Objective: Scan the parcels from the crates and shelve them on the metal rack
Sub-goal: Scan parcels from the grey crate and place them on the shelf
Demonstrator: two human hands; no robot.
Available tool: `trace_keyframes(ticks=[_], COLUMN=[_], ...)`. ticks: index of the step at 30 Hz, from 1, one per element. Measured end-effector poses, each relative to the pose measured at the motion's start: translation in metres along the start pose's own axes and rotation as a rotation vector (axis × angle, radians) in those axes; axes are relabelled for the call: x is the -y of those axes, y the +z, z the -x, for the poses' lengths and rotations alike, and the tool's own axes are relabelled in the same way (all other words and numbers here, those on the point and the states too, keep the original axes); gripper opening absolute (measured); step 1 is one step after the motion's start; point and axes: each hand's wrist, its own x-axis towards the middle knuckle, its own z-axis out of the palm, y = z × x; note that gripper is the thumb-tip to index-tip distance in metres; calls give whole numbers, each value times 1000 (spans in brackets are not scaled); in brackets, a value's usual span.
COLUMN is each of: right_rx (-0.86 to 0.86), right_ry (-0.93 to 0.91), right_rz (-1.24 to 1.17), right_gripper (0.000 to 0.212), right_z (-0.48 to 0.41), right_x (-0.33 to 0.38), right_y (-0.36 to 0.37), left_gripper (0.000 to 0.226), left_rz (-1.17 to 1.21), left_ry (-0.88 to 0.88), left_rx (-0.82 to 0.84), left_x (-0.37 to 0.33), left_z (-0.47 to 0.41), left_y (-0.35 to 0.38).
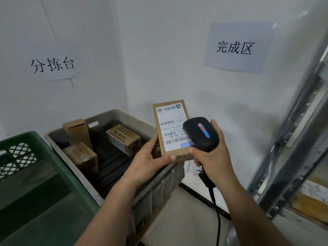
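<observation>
Left hand grips upright parcel, long axis vertical, label facing viewer; right hand grips scanner against it.

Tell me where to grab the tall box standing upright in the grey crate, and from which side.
Take the tall box by its top end, coming down from above, fingers on its two broad faces. It stands upright in a corner of the grey crate, with a smaller box at its foot, so the top looks freest.
</observation>
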Motion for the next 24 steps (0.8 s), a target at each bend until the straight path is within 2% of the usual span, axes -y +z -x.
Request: trace_keyframes(ticks=[4, 13, 17, 24], right_rx=[-2, -20, -48, -210], right_ry=[40, 67, 69, 93], right_rz=[-19, -23, -15, 29], right_gripper=[96, 96, 98, 97], right_z=[28, 112, 148, 215], right_x=[-1, -5, -11, 4], right_y=[-37, -131, -166, -219], left_gripper=[71, 65, 64, 57], left_rz=[30, 57, 79, 109], left_ry=[11, 70, 74, 112], left_rx=[-5, -20, 24, 180], left_x=[-8, -30, -39, -49], left_z=[28, 118, 151, 189], left_y=[35, 121, 150, 194])
